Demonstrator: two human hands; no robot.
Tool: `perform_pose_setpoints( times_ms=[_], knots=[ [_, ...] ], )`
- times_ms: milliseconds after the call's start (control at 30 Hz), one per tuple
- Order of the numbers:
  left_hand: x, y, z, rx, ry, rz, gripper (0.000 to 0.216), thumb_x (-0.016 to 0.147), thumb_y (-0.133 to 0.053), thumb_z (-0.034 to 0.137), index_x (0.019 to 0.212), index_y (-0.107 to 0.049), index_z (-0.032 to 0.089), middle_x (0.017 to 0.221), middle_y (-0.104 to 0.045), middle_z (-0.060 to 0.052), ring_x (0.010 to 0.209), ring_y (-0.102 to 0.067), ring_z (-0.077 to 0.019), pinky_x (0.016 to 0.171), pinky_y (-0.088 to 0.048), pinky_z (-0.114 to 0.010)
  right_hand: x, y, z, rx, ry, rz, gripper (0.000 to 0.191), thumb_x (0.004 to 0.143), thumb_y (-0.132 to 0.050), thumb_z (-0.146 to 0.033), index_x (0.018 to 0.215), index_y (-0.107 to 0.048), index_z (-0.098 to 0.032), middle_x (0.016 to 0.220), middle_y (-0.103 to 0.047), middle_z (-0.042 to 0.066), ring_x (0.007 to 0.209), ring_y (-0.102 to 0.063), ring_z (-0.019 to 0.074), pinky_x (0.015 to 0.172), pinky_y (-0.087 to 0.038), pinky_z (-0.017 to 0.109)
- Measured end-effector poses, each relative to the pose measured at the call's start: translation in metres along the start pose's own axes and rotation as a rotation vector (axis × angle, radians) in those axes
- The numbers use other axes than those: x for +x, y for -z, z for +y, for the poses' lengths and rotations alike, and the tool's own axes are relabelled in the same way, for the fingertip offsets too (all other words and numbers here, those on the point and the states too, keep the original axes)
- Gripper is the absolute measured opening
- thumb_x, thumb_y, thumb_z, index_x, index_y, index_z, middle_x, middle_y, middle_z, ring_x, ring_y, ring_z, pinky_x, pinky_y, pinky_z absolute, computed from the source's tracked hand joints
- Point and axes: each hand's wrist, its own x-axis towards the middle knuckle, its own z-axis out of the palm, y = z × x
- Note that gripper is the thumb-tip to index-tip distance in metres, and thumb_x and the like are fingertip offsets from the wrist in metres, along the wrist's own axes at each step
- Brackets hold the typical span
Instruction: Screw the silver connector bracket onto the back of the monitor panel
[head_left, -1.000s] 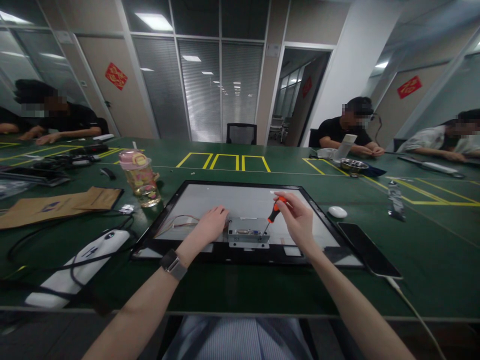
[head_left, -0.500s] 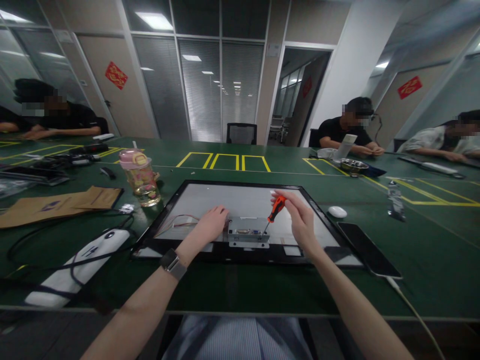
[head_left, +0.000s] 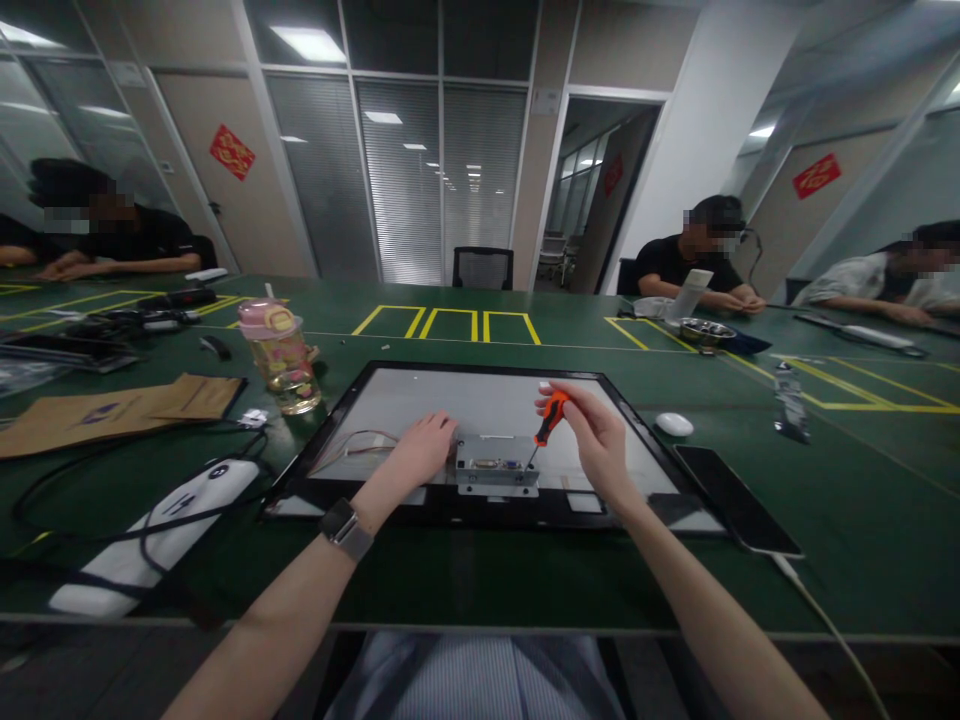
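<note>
A monitor panel [head_left: 420,395] with a black frame lies on the table, its pale back facing up. On its near half sits a grey metal bracket [head_left: 496,450] with video ports along the side facing me. My left hand [head_left: 427,448] is closed on the bracket's left end; its fingertips are partly hidden. In my right hand [head_left: 596,430] is a screwdriver [head_left: 553,415] with an orange and black handle, held tilted. Its tip meets the bracket beside the blue port, at the right. Thin wires [head_left: 349,440] lie on the panel left of the bracket.
To the left are a drink bottle [head_left: 277,350], a brown paper envelope [head_left: 112,410] and a white power strip [head_left: 161,535] with black cables. A phone [head_left: 739,500] on a cable and a white earbud case [head_left: 674,424] lie right. Several people sit across the table.
The fingers of my right hand have shifted slightly around the screwdriver handle, while its tip stays at the same spot. My left hand and the bracket have not visibly moved.
</note>
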Motion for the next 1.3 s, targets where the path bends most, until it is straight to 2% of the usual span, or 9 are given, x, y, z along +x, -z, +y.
perform_pose_setpoints(
  times_ms=[133, 367, 533, 633, 733, 900, 1000, 1133, 1300],
  knots=[
    [-0.0004, 0.0005, 0.0003, -0.005, -0.004, 0.008, 0.032, 0.092, -0.044, 0.011, 0.122, -0.057, 0.012, 0.122, -0.059, -0.015, 0.11, -0.059, -0.0268, 0.095, -0.048, -0.039, 0.0027, 0.0017, 0.0035, -0.127, 0.065, 0.088, 0.019, 0.088, -0.067, -0.029, 0.105, -0.074, -0.028, 0.096, -0.067, 0.005, 0.09, -0.065, 0.0205, 0.082, -0.056, 0.037],
    [0.0006, 0.001, 0.0006, -0.004, 0.013, -0.014, 0.031, 0.093, -0.043, 0.011, 0.12, -0.058, 0.013, 0.123, -0.06, -0.015, 0.11, -0.059, -0.0266, 0.095, -0.048, -0.039, 0.0038, 0.0049, 0.0055, 0.026, -0.006, -0.1, 0.031, 0.097, -0.052, -0.032, 0.125, -0.066, -0.031, 0.111, -0.071, 0.005, 0.092, -0.071, 0.0211, 0.086, -0.057, 0.043],
    [0.0002, -0.0004, -0.0004, -0.005, 0.0, 0.004, 0.032, 0.093, -0.044, 0.011, 0.122, -0.057, 0.013, 0.122, -0.06, -0.015, 0.111, -0.059, -0.0265, 0.096, -0.048, -0.039, 0.0041, 0.0043, 0.0071, -0.103, 0.044, 0.031, 0.023, 0.087, -0.068, -0.03, 0.11, -0.074, -0.031, 0.097, -0.067, 0.004, 0.09, -0.065, 0.0195, 0.081, -0.056, 0.035],
    [0.0006, -0.0008, -0.0006, 0.003, 0.002, 0.001, 0.032, 0.093, -0.044, 0.011, 0.121, -0.058, 0.013, 0.12, -0.06, -0.015, 0.109, -0.06, -0.0267, 0.093, -0.049, -0.039, 0.0037, 0.0043, 0.0067, -0.092, 0.034, 0.006, 0.023, 0.093, -0.061, -0.031, 0.112, -0.073, -0.031, 0.099, -0.068, 0.004, 0.092, -0.066, 0.0201, 0.083, -0.056, 0.037],
    [0.001, -0.0002, -0.0002, 0.007, 0.006, -0.004, 0.032, 0.093, -0.045, 0.011, 0.122, -0.057, 0.013, 0.121, -0.06, -0.015, 0.108, -0.06, -0.0263, 0.093, -0.049, -0.038, 0.0022, 0.0033, 0.0058, 0.051, -0.018, -0.056, 0.03, 0.098, -0.052, -0.032, 0.123, -0.067, -0.033, 0.109, -0.071, 0.005, 0.094, -0.069, 0.0209, 0.087, -0.056, 0.042],
    [0.0002, 0.001, 0.0006, 0.003, 0.001, 0.0, 0.032, 0.093, -0.044, 0.01, 0.122, -0.058, 0.012, 0.121, -0.06, -0.015, 0.108, -0.06, -0.0258, 0.093, -0.048, -0.038, 0.0022, 0.002, 0.0063, -0.05, 0.013, 0.049, 0.023, 0.087, -0.069, -0.031, 0.109, -0.074, -0.03, 0.098, -0.069, 0.004, 0.09, -0.066, 0.02, 0.082, -0.057, 0.037],
    [0.0001, 0.0009, 0.0006, -0.002, 0.005, 0.001, 0.033, 0.093, -0.043, 0.01, 0.123, -0.057, 0.012, 0.121, -0.06, -0.015, 0.108, -0.06, -0.0258, 0.093, -0.048, -0.038, 0.0027, 0.0017, 0.006, -0.088, 0.028, 0.051, 0.021, 0.091, -0.064, -0.032, 0.108, -0.075, -0.03, 0.097, -0.069, 0.004, 0.091, -0.066, 0.02, 0.084, -0.056, 0.038],
    [0.0006, 0.0001, 0.0, -0.006, 0.008, -0.004, 0.031, 0.093, -0.045, 0.011, 0.121, -0.058, 0.012, 0.121, -0.06, -0.015, 0.109, -0.06, -0.0265, 0.093, -0.048, -0.039, 0.0011, 0.0, 0.0047, 0.084, -0.026, -0.031, 0.03, 0.098, -0.051, -0.034, 0.123, -0.067, -0.031, 0.112, -0.072, 0.006, 0.097, -0.07, 0.0223, 0.088, -0.058, 0.046],
    [0.0003, 0.0002, -0.0001, -0.006, -0.001, 0.001, 0.033, 0.093, -0.044, 0.011, 0.123, -0.057, 0.012, 0.121, -0.06, -0.015, 0.109, -0.06, -0.0263, 0.095, -0.047, -0.039, 0.0019, 0.0, 0.0054, -0.024, 0.003, 0.063, 0.023, 0.088, -0.066, -0.029, 0.11, -0.073, -0.03, 0.103, -0.071, 0.004, 0.089, -0.069, 0.0194, 0.083, -0.058, 0.038]
  ],
)
